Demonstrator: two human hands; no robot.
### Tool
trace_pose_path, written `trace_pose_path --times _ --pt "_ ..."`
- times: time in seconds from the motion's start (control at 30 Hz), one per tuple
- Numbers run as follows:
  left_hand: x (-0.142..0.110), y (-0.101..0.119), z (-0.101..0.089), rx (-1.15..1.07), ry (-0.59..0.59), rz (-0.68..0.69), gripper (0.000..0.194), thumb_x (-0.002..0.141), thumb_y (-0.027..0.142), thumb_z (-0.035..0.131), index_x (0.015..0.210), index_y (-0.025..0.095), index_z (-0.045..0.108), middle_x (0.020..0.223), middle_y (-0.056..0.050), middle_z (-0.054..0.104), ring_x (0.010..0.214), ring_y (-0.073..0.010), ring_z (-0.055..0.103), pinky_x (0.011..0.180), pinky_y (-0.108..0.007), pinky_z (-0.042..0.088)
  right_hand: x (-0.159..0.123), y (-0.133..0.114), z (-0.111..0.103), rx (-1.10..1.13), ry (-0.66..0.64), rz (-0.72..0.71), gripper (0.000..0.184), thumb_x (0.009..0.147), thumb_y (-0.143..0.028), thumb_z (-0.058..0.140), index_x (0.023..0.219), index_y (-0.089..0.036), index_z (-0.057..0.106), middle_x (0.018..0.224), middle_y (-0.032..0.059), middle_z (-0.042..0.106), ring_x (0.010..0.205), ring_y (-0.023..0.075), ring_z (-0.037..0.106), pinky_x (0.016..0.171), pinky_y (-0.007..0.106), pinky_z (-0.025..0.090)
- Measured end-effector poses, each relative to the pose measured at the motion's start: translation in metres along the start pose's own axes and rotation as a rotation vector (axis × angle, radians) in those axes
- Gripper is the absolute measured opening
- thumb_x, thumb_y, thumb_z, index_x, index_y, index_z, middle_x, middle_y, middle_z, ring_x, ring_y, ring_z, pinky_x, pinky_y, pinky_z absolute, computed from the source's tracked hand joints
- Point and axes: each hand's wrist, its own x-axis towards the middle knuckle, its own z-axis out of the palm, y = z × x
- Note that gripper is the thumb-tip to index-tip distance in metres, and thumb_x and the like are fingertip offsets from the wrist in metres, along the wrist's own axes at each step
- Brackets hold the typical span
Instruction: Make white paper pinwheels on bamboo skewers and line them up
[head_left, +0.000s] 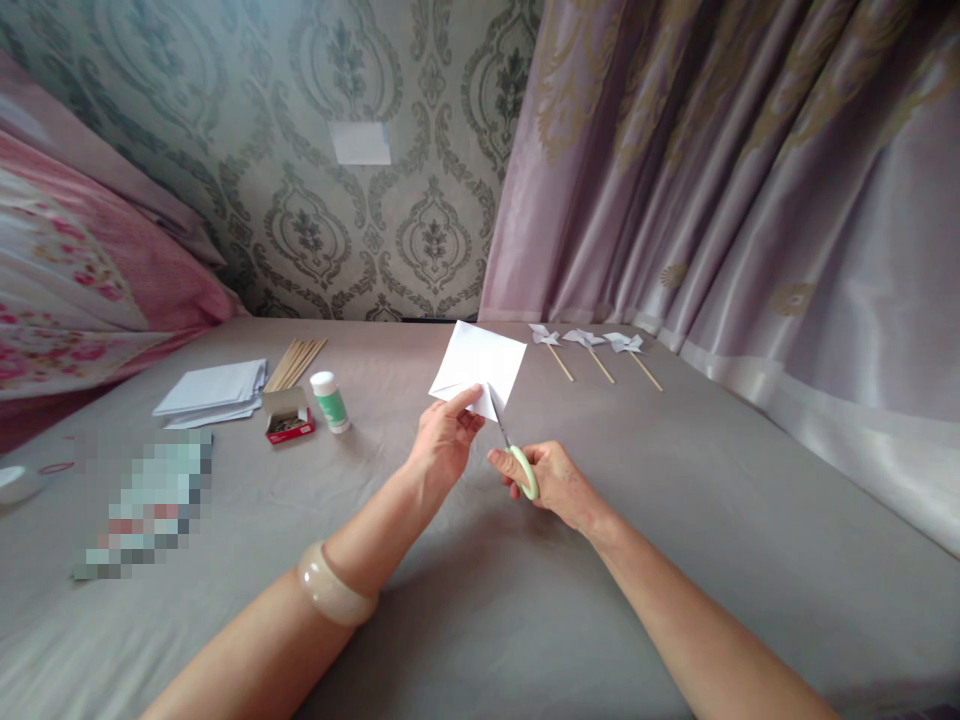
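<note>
A white square sheet of paper (487, 358) is held up above the cloth, pinched near its lower edge by my left hand (448, 432), thumb on top. My right hand (553, 480) is closed round the light green handles of a pair of scissors (523, 474). The scissors' blades point up and away, and they meet the paper at its lower corner, just right of my left thumb. Part of the blades is hidden by the sheet. A cut or crease line shows near the paper's left corner.
On the grey cloth (465, 600) at left lie a paper stack (214, 390), wooden sticks (298, 362), a red box of small items (289, 425), a white-green glue stick (331, 402) and a blurred packet (154, 500). Paper pinwheels (584, 340) on sticks lie at the back right, near the curtain (637, 180).
</note>
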Motion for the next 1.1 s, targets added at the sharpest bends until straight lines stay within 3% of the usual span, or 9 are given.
trace_pose_path --times 0.3,0.5,0.57,0.63,0.73,0.83,0.9,1.0,1.1 --pt "0.001 -0.001 -0.002 0.001 -0.006 0.003 0.018 0.06 0.008 0.073 0.07 0.014 0.06 0.066 0.002 0.065 0.052 -0.0062 0.056 0.05 -0.018 0.043 0.0 0.001 -0.001 -0.023 -0.006 0.011 0.055 0.064 -0.067 0.066 0.049 -0.015 0.055 0.041 -0.0035 0.047 0.038 0.0046 0.029 0.039 0.022 0.02" --pt "0.012 -0.002 -0.007 -0.024 0.032 -0.004 0.019 0.058 0.007 0.072 0.071 0.015 0.061 0.072 0.0 0.068 0.059 -0.01 0.062 0.058 -0.022 0.049 -0.012 -0.008 -0.017 -0.142 -0.271 -0.057 0.05 0.064 -0.063 0.069 0.059 -0.014 0.058 0.05 -0.0042 0.049 0.047 0.007 0.038 0.045 0.021 0.028" --pt "0.017 -0.003 -0.011 -0.016 0.04 0.002 0.02 0.057 0.008 0.072 0.072 0.015 0.061 0.072 0.0 0.068 0.059 -0.0106 0.062 0.058 -0.023 0.049 -0.018 -0.01 -0.027 -0.145 -0.286 -0.071 0.048 0.061 -0.061 0.073 0.062 -0.014 0.06 0.053 -0.0033 0.053 0.049 0.0076 0.04 0.046 0.021 0.029" --pt "0.02 -0.002 -0.014 0.007 0.036 -0.007 0.02 0.056 0.008 0.071 0.072 0.014 0.061 0.072 0.0 0.068 0.059 -0.0112 0.061 0.058 -0.023 0.049 -0.024 -0.008 -0.042 -0.178 -0.191 -0.025 0.049 0.058 -0.062 0.073 0.059 -0.014 0.061 0.052 -0.0008 0.056 0.046 0.008 0.041 0.045 0.022 0.03" --pt "0.022 -0.002 -0.019 0.093 0.008 -0.048 0.018 0.055 0.008 0.068 0.072 0.013 0.062 0.07 -0.002 0.067 0.057 -0.0116 0.06 0.055 -0.022 0.048 -0.029 -0.001 -0.078 -0.344 0.081 0.078 0.051 0.062 -0.065 0.067 0.058 -0.014 0.064 0.046 0.0 0.054 0.041 0.0081 0.038 0.043 0.024 0.027" --pt "0.023 -0.003 -0.023 0.243 -0.024 -0.065 0.015 0.054 0.009 0.067 0.068 0.012 0.063 0.067 -0.004 0.066 0.055 -0.0122 0.059 0.05 -0.021 0.045 -0.032 0.012 -0.126 -0.79 0.326 0.281 0.049 0.057 -0.06 0.072 0.04 -0.018 0.054 0.036 -0.0015 0.043 0.038 0.0096 0.038 0.043 0.026 0.024" --pt "0.024 -0.005 -0.026 0.359 -0.028 -0.061 0.014 0.054 0.01 0.068 0.067 0.012 0.064 0.066 -0.005 0.066 0.055 -0.0132 0.059 0.048 -0.021 0.045 -0.036 0.021 -0.158 -1.071 0.412 0.399 0.048 0.055 -0.053 0.077 0.034 -0.02 0.048 0.032 -0.0009 0.038 0.041 0.0132 0.045 0.046 0.028 0.026" --pt "0.027 -0.008 -0.031 0.445 -0.063 -0.04 0.016 0.055 0.008 0.069 0.07 0.014 0.066 0.071 -0.007 0.068 0.058 -0.0145 0.061 0.05 -0.023 0.049 -0.047 0.029 -0.196 -1.081 0.348 0.59 0.048 0.06 -0.048 0.076 0.034 -0.019 0.049 0.035 0.0034 0.046 0.042 0.0145 0.05 0.048 0.029 0.032" --pt "0.029 -0.011 -0.034 0.483 -0.095 -0.034 0.017 0.058 0.006 0.069 0.073 0.013 0.068 0.07 -0.007 0.069 0.054 -0.0138 0.061 0.049 -0.022 0.05 -0.055 0.029 -0.214 -0.979 0.36 0.628 0.048 0.064 -0.052 0.073 0.039 -0.017 0.053 0.039 0.0031 0.051 0.039 0.0114 0.047 0.048 0.027 0.035"
